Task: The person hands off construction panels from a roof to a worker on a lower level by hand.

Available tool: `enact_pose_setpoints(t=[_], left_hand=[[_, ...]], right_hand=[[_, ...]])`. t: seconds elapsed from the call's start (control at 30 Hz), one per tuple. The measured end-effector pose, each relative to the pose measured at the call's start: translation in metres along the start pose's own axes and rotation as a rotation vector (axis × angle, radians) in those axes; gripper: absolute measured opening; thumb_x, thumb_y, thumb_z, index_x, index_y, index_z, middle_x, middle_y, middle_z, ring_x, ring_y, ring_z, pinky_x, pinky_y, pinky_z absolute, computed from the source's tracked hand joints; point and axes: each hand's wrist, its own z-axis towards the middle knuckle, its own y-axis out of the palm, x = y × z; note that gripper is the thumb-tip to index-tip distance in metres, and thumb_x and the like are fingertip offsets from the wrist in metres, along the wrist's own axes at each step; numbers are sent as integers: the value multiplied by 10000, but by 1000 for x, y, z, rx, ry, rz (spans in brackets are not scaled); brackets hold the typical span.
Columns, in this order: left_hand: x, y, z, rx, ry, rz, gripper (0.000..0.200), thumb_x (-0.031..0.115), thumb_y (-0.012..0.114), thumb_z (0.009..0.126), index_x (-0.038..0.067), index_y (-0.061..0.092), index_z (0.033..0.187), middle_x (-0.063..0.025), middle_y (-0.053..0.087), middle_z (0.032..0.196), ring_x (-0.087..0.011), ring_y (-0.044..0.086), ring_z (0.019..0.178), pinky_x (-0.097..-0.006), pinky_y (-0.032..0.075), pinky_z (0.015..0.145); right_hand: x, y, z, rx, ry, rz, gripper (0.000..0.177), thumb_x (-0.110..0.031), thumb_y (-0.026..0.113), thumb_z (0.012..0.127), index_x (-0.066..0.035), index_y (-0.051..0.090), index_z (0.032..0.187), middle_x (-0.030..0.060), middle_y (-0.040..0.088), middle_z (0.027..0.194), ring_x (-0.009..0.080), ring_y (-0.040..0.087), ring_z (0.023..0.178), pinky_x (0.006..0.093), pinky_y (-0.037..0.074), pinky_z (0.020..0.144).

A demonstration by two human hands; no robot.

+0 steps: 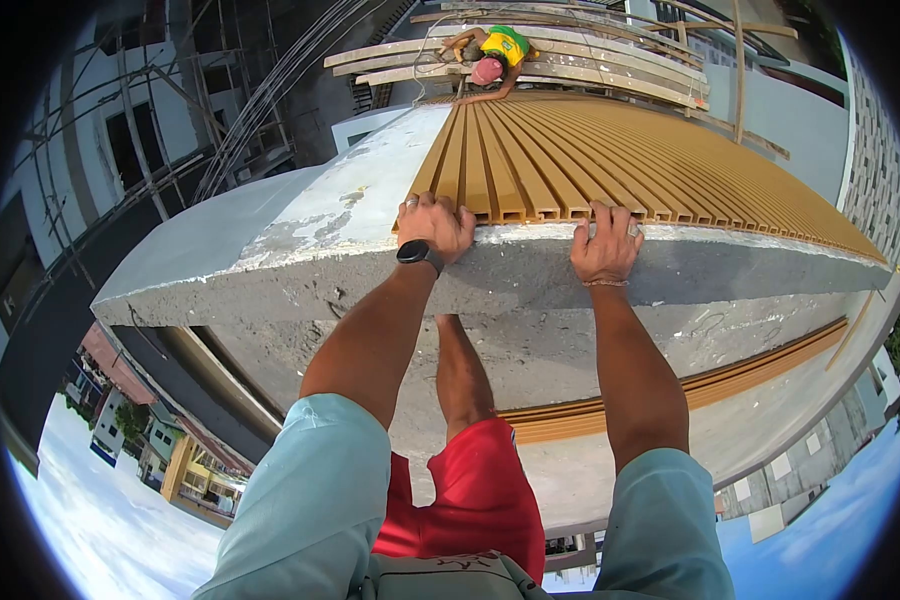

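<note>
Brown fluted cladding panels cover the right part of a concrete surface, their hollow ends lined up along its near edge. My left hand, with a dark watch on the wrist, is closed over the end of the leftmost panel. Further right, my right hand curls its fingers over the panel ends, its palm against the grey concrete edge. A ring and a bracelet show on that hand and wrist. At the panels' far end, a co-worker in a yellow and green shirt and red cap reaches an arm to the panel corner.
Scaffold planks run behind the co-worker. Bare, patchy concrete lies left of the panels. More brown strips lie below the edge, near my legs. Cables and wooden poles stand at the left.
</note>
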Motion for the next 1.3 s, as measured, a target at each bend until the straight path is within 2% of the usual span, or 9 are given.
enact_pose_setpoints(t=[0.53,0.63,0.97,1.17,1.3], left_hand=[[0,-1,1,-11,-3,-1,356,322,470,809,19,650,854,-212,610,878,-358,550,924,-455,410,841],[1,-1,1,-58,-22,-31,405,343,464,805,-10,659,839,-220,605,922,-360,538,968,-446,397,870],[0,0,1,-6,-3,-14,349,317,474,806,21,655,846,-210,603,853,-359,549,902,-456,412,830],[-3,1,5,44,-5,1,326,287,493,790,18,657,873,-213,608,855,-367,550,893,-445,415,832],[-2,6,1,93,-4,-22,304,249,528,769,1,655,890,-221,618,850,-373,558,855,-438,420,827]], right_hand=[[1,3,-1,15,3,5,330,-292,555,750,-136,569,1040,98,468,978,318,496,944,463,338,833],[1,2,1,26,-4,-8,327,-291,559,750,-136,571,1038,97,469,978,313,494,936,464,339,829],[-1,-1,1,81,-47,22,318,-273,571,747,-128,579,1030,92,471,957,287,492,897,438,351,806],[3,3,5,90,-100,76,378,-262,564,749,-89,572,1086,110,472,957,285,493,905,433,323,794],[7,-7,4,25,-82,184,382,-243,571,753,-82,560,1098,123,469,962,296,490,917,438,294,818]])
